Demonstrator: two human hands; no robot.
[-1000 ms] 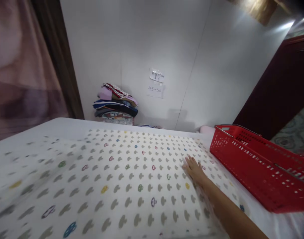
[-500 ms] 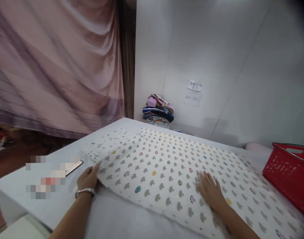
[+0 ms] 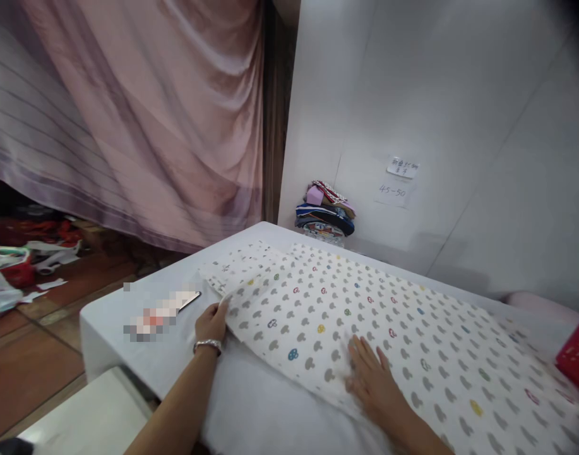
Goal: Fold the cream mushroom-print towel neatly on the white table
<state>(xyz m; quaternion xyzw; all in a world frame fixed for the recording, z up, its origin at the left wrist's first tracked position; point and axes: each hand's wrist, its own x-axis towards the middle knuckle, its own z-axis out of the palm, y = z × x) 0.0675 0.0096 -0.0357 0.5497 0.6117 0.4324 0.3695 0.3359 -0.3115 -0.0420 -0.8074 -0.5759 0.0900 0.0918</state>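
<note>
I see the mushroom-print cloth (image 3: 384,300) mostly spread over the white surface (image 3: 265,398); from here I can't tell if its paler left end (image 3: 246,258) is folded. My left hand (image 3: 211,325) pinches the near-left edge; my right hand (image 3: 373,382) is open, palm down, over the print.

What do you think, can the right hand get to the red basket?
Probably yes, with a stretch: the right hand is open, and only the mushroom-print cloth seems to lie between it and the red basket, with nothing tall blocking.
</note>
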